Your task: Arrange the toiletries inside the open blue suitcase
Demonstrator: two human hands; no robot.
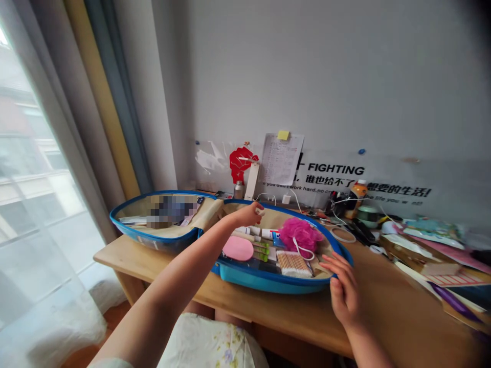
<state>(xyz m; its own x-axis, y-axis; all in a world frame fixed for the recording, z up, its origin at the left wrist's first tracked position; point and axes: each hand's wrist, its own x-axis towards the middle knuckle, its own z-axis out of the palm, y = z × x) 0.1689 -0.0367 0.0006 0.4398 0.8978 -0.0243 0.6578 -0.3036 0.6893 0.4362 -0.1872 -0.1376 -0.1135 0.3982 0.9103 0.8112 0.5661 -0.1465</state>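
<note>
Blue open case (261, 282) under left hand (247, 215), beside right hand (342, 291).

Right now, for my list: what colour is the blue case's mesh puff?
Mesh puff: bright pink, in the head view.

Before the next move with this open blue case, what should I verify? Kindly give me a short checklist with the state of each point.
Blue zip case open on the wooden desk: ok.
Left hand grip on the small white item: cannot tell.
Right hand at the case rim: ok.
Cotton swab box inside the case: ok.
Pink shower puff inside the case: ok.
Blurred item in the other half readable: not ok.
</note>
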